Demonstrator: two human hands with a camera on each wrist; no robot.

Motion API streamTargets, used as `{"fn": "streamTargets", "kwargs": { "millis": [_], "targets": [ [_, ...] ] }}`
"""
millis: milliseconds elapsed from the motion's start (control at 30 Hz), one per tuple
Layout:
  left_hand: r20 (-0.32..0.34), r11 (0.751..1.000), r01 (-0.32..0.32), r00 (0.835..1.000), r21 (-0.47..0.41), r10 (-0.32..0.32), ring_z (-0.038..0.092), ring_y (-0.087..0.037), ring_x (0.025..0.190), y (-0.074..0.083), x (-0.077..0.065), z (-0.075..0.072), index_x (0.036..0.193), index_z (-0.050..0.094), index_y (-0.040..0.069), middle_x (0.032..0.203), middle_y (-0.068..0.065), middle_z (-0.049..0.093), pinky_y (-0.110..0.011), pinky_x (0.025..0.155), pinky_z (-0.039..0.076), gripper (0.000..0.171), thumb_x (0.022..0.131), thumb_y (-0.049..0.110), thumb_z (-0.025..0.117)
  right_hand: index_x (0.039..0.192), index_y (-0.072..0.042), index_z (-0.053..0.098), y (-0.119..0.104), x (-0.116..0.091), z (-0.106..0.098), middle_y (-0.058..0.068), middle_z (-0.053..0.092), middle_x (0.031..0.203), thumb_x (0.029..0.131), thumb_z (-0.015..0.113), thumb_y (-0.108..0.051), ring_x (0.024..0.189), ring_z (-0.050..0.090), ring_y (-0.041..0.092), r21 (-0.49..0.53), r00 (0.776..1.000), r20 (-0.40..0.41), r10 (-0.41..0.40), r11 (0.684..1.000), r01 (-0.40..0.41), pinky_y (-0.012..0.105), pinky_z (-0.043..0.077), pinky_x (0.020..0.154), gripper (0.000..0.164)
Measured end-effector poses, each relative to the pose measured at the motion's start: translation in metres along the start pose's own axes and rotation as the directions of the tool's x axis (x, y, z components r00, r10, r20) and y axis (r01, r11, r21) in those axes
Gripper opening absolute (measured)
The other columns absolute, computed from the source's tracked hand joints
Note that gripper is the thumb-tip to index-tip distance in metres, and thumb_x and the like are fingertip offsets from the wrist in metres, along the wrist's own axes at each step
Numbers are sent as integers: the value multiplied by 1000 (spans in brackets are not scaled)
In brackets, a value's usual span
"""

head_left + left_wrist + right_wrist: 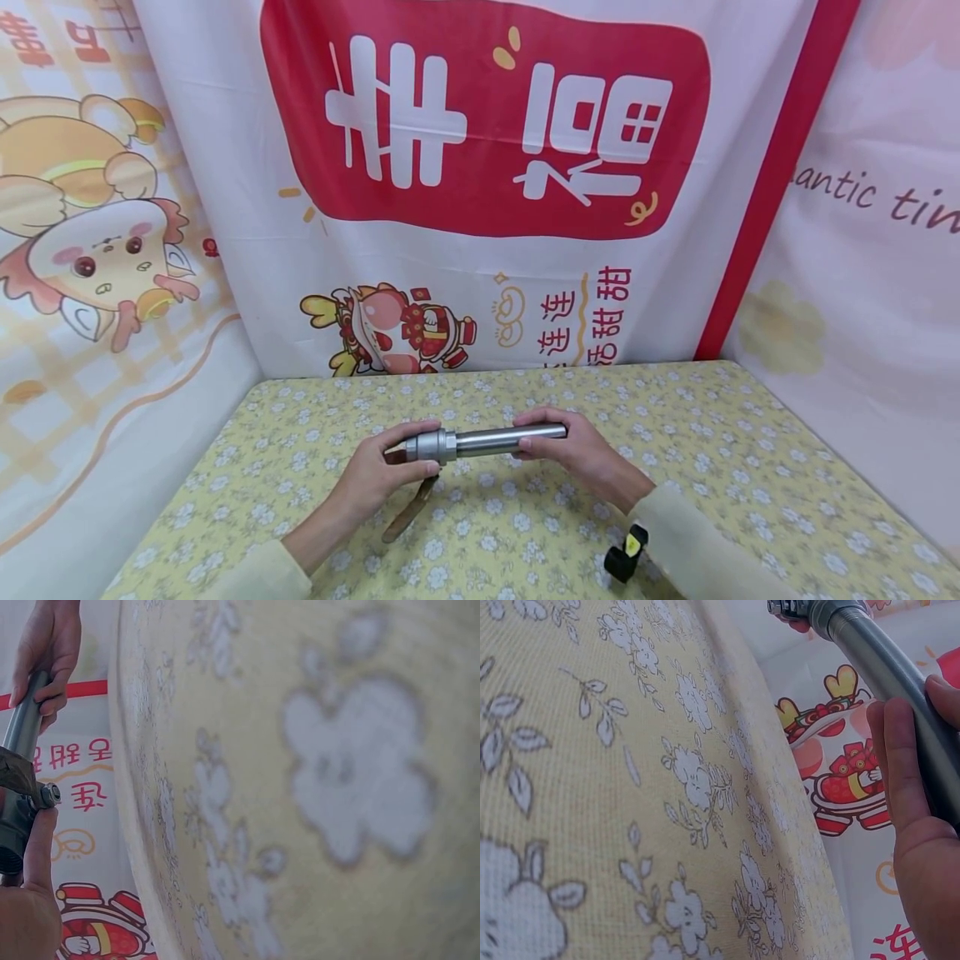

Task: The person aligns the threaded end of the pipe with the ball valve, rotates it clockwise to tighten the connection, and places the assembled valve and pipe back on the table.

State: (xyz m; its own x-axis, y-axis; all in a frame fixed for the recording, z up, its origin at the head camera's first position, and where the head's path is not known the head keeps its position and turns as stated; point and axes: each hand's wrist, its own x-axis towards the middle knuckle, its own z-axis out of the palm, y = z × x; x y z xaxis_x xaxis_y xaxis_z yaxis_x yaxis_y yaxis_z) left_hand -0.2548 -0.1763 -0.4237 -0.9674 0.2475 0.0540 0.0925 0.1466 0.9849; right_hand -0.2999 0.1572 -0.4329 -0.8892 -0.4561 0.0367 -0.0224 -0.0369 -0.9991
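A silver metal pipe (491, 441) is joined to a ball valve (435, 446), and both hang level over the tabletop. From the valve a brownish lever handle (410, 510) slants down toward the near side. My left hand (371, 477) grips the valve end, thumb on the near side and fingers on the far side. Around the pipe's right end curl the fingers and thumb of my right hand (585, 454). In the left wrist view the lever (15, 772) crosses the valve beside a bolt nut (50, 795). The right wrist view shows the pipe (889, 664) lying along the right palm.
Under the hands is a table (525, 550) covered in yellow floral cloth. A printed banner (480, 275) hangs behind its back edge, with printed cloths (217, 267) at both sides. A small black device (624, 557) sits at the right sleeve.
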Motion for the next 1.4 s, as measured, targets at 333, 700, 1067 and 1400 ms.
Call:
{"fn": "streamTargets", "kwargs": {
  "millis": [333,700,1067,1400],
  "targets": [
    [-3,1000,4,1000,-7,-4,71,-26,113,-1,1,0,148,69,17,155,-21,56,-39,91,64,58,94,21,89,140,5,67,0,1,1,17,66,137,99,83,-22,113,77,28,-31,1000,-22,17,999,-17,46,60,107,51],
    [-8,1000,2,1000,-1,-2,71,-27,113,1,0,0,148,69,18,155,-20,56,-39,90,64,58,94,22,89,141,1,59,-1,1,1,16,61,143,96,82,-7,122,68,24,-3,1000,22,-10,1000,10,43,59,107,51],
    [-10,1000,0,1000,-11,0,70,-27,113,0,-1,0,149,69,17,154,-22,54,-34,87,64,58,94,21,89,131,0,62,1,0,-1,12,59,133,96,81,-1,114,66,23,2,997,64,-40,999,40,37,60,101,40],
    [-16,1000,0,1000,0,0,71,-27,114,1,-1,0,148,70,18,155,-20,55,-39,91,64,58,94,22,89,134,0,64,1,0,-2,12,58,138,97,82,-8,117,70,24,-7,999,42,-11,1000,11,42,59,106,42]
  ]
}}
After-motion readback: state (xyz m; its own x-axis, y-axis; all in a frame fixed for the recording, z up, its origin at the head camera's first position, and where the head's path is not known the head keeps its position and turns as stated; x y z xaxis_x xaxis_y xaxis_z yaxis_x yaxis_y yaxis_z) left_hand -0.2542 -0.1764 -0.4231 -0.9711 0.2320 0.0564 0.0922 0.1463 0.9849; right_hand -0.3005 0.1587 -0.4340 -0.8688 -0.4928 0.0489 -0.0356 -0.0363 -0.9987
